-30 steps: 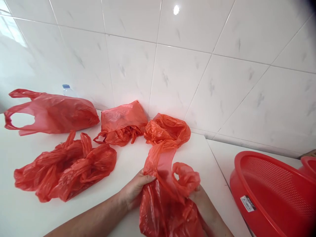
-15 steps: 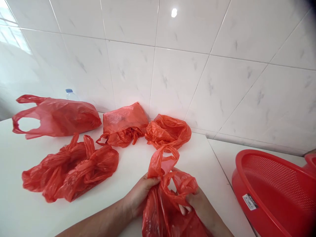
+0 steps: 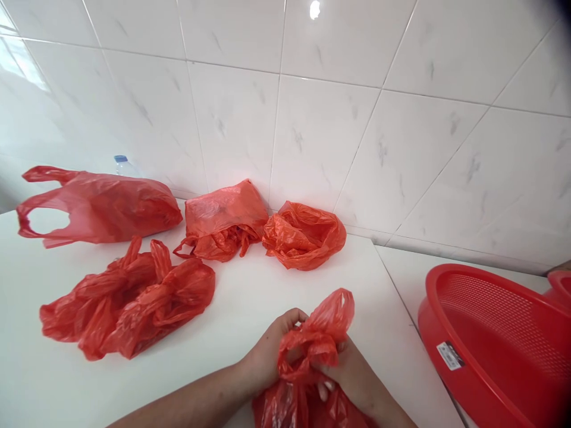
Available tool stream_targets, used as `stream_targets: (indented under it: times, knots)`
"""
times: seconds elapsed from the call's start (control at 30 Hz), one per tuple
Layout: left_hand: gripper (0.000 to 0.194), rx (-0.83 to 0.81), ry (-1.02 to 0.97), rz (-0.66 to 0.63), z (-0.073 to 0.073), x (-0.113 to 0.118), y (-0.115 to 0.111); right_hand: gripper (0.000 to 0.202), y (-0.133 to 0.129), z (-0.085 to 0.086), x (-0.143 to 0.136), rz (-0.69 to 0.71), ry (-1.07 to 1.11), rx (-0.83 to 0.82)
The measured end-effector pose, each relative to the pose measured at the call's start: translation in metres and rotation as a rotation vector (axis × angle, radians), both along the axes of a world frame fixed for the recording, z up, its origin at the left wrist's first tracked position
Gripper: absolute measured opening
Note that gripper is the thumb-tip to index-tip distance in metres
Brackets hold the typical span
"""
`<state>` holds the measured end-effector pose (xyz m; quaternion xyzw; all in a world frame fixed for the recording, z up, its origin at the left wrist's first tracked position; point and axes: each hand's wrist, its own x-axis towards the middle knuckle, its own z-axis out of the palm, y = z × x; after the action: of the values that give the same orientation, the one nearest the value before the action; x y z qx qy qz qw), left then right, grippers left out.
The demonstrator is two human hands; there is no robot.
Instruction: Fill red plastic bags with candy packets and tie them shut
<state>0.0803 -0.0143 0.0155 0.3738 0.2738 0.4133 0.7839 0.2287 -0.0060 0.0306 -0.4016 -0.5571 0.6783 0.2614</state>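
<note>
Where forearms (image 3: 191,395) converge, left hand (image 3: 266,356), right hand (image 3: 354,371), curled around red bag (image 3: 300,399)

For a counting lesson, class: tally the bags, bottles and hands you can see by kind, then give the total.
Bags: 5, including the one held
Bottles: 1, partly hidden
Hands: 2
Total: 8

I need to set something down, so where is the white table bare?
The white table is bare between the crumpled red plastic and the left hand, and between the right hand and the red basket. It's crowded along the tiled wall, where three red bags lie close together, and at the front, where both hands hold another red bag.
</note>
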Motion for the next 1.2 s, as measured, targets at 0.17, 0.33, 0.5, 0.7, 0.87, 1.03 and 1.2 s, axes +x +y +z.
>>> stream_targets:
  times: [0.17,0.33,0.5,0.7,0.87,1.03,1.2]
  knots:
    - [0.075,0.202,0.100,0.102,0.004,-0.005,-0.010,0.039,0.008,-0.009,0.002,-0.135,0.139,-0.027]
    - [0.034,0.476,0.403,0.322,0.005,-0.011,-0.007,0.034,0.007,-0.018,0.001,-0.180,0.182,-0.093]
    - [0.020,0.356,0.560,0.395,-0.002,-0.013,0.003,0.024,0.002,-0.016,0.006,-0.114,0.352,-0.150]
    - [0.024,0.314,0.411,0.307,-0.002,-0.014,0.004,0.076,0.005,-0.012,0.012,-0.045,0.502,-0.188]
    - [0.033,0.188,0.305,0.184,-0.011,-0.014,0.004,0.045,0.012,-0.023,0.019,-0.118,0.409,-0.167]
    - [0.035,0.034,0.127,0.160,-0.008,-0.012,0.003,0.040,0.012,-0.012,0.015,-0.205,0.284,-0.121]
    - [0.039,0.032,0.088,0.168,-0.006,-0.012,0.003,0.043,0.010,-0.007,0.007,-0.281,-0.072,0.085]
